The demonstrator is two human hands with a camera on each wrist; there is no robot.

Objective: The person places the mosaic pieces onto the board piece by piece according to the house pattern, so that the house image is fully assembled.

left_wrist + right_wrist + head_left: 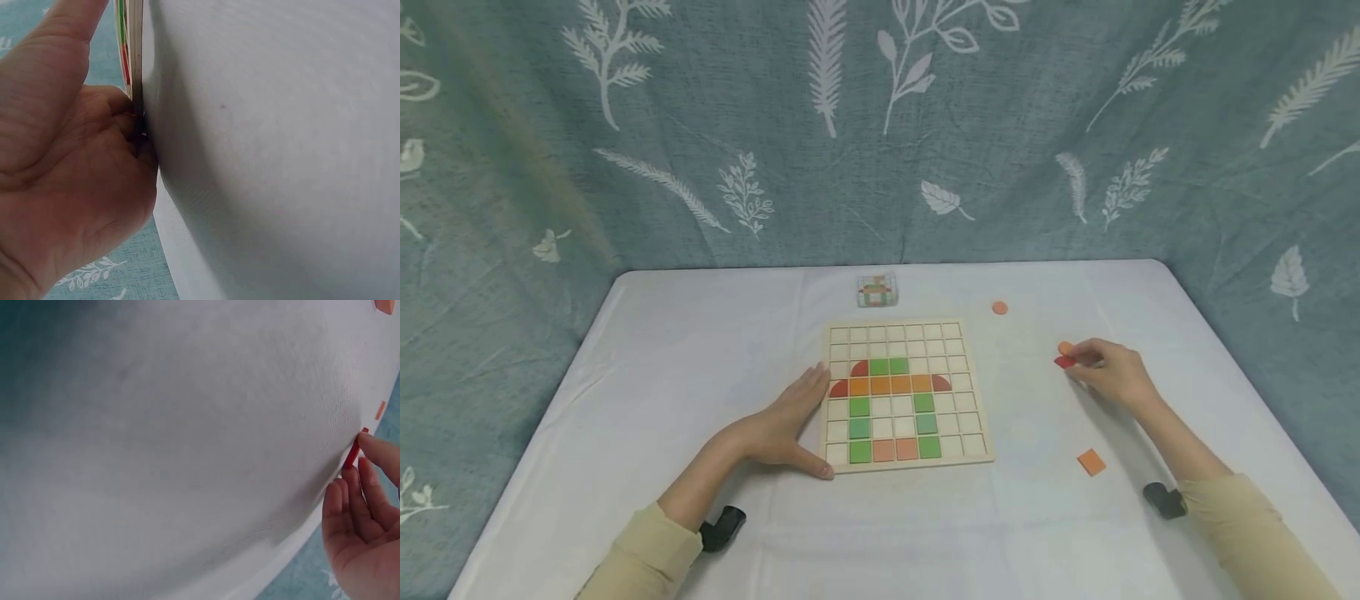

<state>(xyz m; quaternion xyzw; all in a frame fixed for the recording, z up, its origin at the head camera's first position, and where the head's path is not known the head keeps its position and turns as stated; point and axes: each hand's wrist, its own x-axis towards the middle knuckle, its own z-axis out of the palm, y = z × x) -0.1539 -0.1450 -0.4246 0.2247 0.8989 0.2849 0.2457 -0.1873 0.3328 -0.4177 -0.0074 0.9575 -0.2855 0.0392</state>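
Note:
My left hand (782, 423) lies along the left side of a wooden grid board (981, 417). Its fingers and thumb are spread and touch the board's edge. On the board, red quarter-round, orange, green and salmon tiles (883, 451) fill several cells. To the right, my right hand (1112, 372) pinches a small red tile (352, 453) between thumb and fingers, just at the cloth. Beside those fingertips is an orange round piece (1064, 347), partly hidden by the fingers. The right wrist view shows the red tile edge-on, its full outline not visible.
Behind the board lies a small patterned card (877, 290). A salmon round piece (1000, 307) rests at the back right, and an orange square tile (1092, 462) lies nearer me on the right. A green-blue leaf-print curtain (820, 200) hangs behind the white-covered table (700, 333).

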